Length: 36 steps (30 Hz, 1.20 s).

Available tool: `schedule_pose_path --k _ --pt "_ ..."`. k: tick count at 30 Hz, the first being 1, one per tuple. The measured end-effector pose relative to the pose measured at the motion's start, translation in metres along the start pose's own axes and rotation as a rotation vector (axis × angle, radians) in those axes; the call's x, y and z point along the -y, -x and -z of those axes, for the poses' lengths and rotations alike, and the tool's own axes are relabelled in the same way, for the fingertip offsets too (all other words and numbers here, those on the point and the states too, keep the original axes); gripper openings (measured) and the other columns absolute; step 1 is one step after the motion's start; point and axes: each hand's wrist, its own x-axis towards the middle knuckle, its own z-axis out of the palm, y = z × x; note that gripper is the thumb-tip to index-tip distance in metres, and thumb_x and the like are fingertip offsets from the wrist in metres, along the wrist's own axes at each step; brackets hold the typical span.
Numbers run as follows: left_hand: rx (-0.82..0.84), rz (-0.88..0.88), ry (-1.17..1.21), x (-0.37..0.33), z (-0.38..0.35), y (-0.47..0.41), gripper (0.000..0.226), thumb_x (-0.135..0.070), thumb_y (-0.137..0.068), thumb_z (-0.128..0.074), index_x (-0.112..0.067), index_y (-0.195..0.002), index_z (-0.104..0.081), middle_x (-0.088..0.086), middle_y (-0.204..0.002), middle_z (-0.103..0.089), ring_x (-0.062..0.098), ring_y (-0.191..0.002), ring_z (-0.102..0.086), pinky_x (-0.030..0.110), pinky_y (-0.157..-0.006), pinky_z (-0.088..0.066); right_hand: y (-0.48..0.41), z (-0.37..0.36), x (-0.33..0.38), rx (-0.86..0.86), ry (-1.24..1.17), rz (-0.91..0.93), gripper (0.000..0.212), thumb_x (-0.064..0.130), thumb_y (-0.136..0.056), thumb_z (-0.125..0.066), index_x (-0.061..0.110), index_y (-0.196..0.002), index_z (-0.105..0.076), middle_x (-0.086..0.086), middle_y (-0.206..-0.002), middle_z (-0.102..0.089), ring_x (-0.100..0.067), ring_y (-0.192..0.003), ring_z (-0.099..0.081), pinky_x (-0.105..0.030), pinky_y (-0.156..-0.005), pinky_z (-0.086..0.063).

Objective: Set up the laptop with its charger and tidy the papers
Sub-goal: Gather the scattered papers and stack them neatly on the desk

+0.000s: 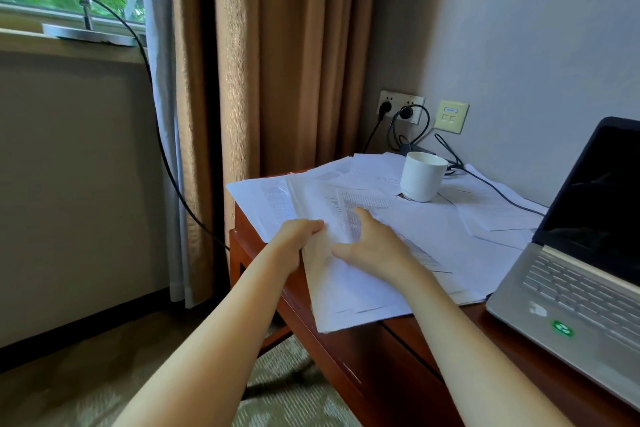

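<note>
Nearest to the camera, the left forearm [214, 322] and the right forearm [485, 357] are stretched forward to the wooden desk [398, 350].

At the left, the left hand [298, 239] is curled around the left edge of the stack of papers [346, 291], so that this edge is pinched between the fingers and the palm. The long axis of the stack runs away from the person, leaning a little to the left, and its near end hangs over the front edge of the desk. Just beside, the right hand [374, 246] is laid flat on top of the stack, with the fingers spread and the thumb turned toward the left hand.

Further right and farther back, loose sheets [491, 215] are scattered, and a white cup [422, 180] stands on some of them. These sheets are nearer to the right hand, so it is probably the one to be sent for them, and the cup must be lifted first.

A charger cable [502, 196] is led from the wall socket [401, 107] over the sheets to the open laptop [571, 274] at the far right. Whether it is plugged into the laptop cannot be told.
</note>
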Motion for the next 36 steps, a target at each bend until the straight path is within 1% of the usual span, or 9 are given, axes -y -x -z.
schedule_pose_path --k 5,11,14,19,21,25,30,34,36 --pt "0.016 0.007 -0.005 0.000 0.002 -0.001 0.040 -0.015 -0.091 -0.060 0.000 -0.127 -0.051 0.016 -0.121 -0.061 0.027 -0.101 -0.058 0.037 -0.096 -0.046 -0.001 -0.003 0.003 -0.166 0.204 0.096 0.037 0.007 -0.087 -0.047 0.008 -0.124 -0.043 -0.014 -0.121 -0.054 -0.034 -0.110 -0.051 -0.034 -0.085 -0.042" --pt "0.001 -0.004 -0.004 0.003 0.003 -0.005 0.041 -0.017 -0.089 -0.062 -0.002 -0.126 -0.053 0.014 -0.123 -0.060 0.028 -0.110 -0.058 0.041 -0.102 -0.043 -0.007 -0.001 -0.011 -0.310 0.306 0.057 0.032 -0.001 -0.090 -0.040 0.005 -0.117 -0.055 -0.017 -0.112 -0.061 -0.036 -0.098 -0.056 -0.030 -0.074 -0.041" --pt "-0.013 -0.009 0.005 0.004 0.003 -0.007 0.041 -0.017 -0.088 -0.063 -0.002 -0.124 -0.054 0.014 -0.124 -0.060 0.030 -0.114 -0.056 0.043 -0.105 -0.041 -0.005 -0.002 -0.009 -0.380 0.186 0.109 0.045 -0.006 -0.086 -0.039 0.012 -0.124 -0.055 -0.018 -0.105 -0.063 -0.030 -0.080 -0.042 -0.027 -0.068 -0.034" --pt "-0.074 0.003 0.038 0.005 -0.003 -0.002 0.043 -0.016 -0.091 -0.057 0.000 -0.130 -0.047 0.017 -0.128 -0.055 0.033 -0.118 -0.052 0.037 -0.101 -0.043 0.000 -0.012 0.001 -0.396 0.095 0.402 0.045 -0.003 -0.087 -0.044 0.020 -0.121 -0.062 -0.012 -0.104 -0.067 -0.034 -0.098 -0.057 -0.033 -0.077 -0.043" --pt "-0.083 -0.016 0.079 0.006 -0.005 -0.003 0.041 -0.007 -0.097 -0.041 0.005 -0.136 -0.038 0.015 -0.133 -0.049 0.029 -0.123 -0.047 0.030 -0.098 -0.040 0.004 -0.017 0.007 -0.407 0.078 0.530 0.042 -0.004 -0.082 -0.049 0.019 -0.111 -0.068 -0.010 -0.094 -0.070 -0.032 -0.087 -0.062 -0.031 -0.068 -0.041" --pt "-0.168 -0.088 0.146 0.005 -0.007 0.002 0.028 0.001 -0.096 -0.035 0.003 -0.119 -0.050 0.009 -0.089 -0.051 0.022 -0.093 -0.046 0.026 -0.075 -0.037 0.001 -0.021 0.010 -0.579 0.062 0.680 0.037 -0.003 -0.057 -0.059 0.016 -0.083 -0.076 0.000 -0.065 -0.070 -0.022 -0.053 -0.065 -0.021 -0.045 -0.044" --pt "-0.175 -0.175 0.146 -0.004 0.007 0.006 0.032 0.000 -0.094 -0.038 -0.010 -0.065 -0.044 0.004 -0.068 -0.045 0.019 -0.069 -0.045 0.022 -0.057 -0.035 0.001 -0.023 0.006 -0.591 0.015 0.782 0.045 -0.010 -0.052 -0.057 0.014 -0.086 -0.076 0.000 -0.072 -0.071 -0.021 -0.063 -0.066 -0.022 -0.048 -0.051" --pt "-0.150 -0.137 0.150 -0.011 0.031 0.004 0.019 -0.012 -0.094 -0.046 -0.010 -0.077 -0.054 0.009 -0.086 -0.060 0.023 -0.080 -0.054 0.033 -0.079 -0.047 -0.006 -0.020 0.006 -0.556 -0.092 0.848 0.047 -0.015 -0.049 -0.049 0.010 -0.079 -0.076 -0.003 -0.078 -0.073 -0.016 -0.076 -0.059 -0.027 -0.069 -0.046" --pt "-0.124 -0.104 0.120 -0.012 0.041 0.002 0.012 -0.020 -0.093 -0.052 -0.009 -0.094 -0.057 0.011 -0.101 -0.063 0.027 -0.091 -0.058 0.039 -0.091 -0.048 -0.013 -0.011 0.003 -0.477 -0.182 0.715 0.037 -0.013 -0.064 -0.055 0.013 -0.079 -0.077 -0.004 -0.098 -0.073 -0.017 -0.094 -0.058 -0.036 -0.083 -0.050"
